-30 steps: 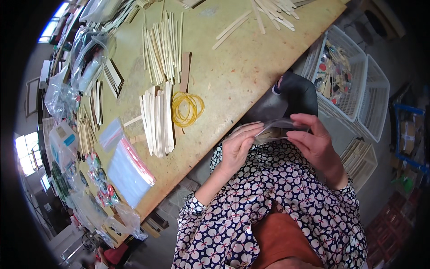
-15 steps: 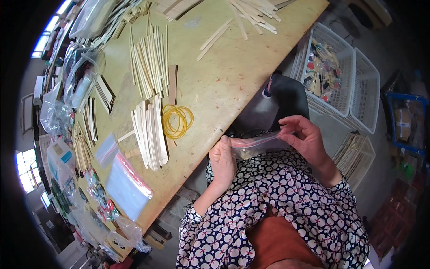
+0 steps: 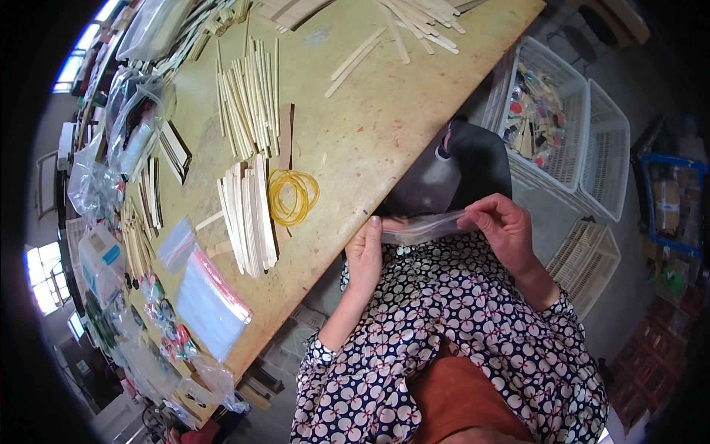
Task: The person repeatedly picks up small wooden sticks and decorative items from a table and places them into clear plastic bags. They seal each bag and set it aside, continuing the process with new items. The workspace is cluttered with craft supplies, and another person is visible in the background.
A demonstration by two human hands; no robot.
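Observation:
Over my lap, a clear zip bag (image 3: 423,229) is stretched between my two hands. My left hand (image 3: 364,255) grips its left end beside the table edge, thumb up on top. Its right end is pinched between the thumb and fingers of my right hand (image 3: 509,231). What the bag contains is hard to make out. On the table to the left, a bundle of flat wooden sticks (image 3: 248,222) lies beside a coil of yellow rubber bands (image 3: 293,198). Nearer me lies a stack of flat zip bags (image 3: 212,307) with reddish seals.
Thin round sticks (image 3: 250,100) and a brown strip (image 3: 286,137) lie farther up the table (image 3: 355,163). Loose craft sticks (image 3: 414,26) are spread at the far side. Filled plastic bags crowd the left. A white basket (image 3: 551,111) of packed items stands right, above another crate (image 3: 584,266).
My right hand has shifted slightly down and to the right, its fingers closer together on the bag. The bag's top edge now lies flatter; the left hand has hardly moved.

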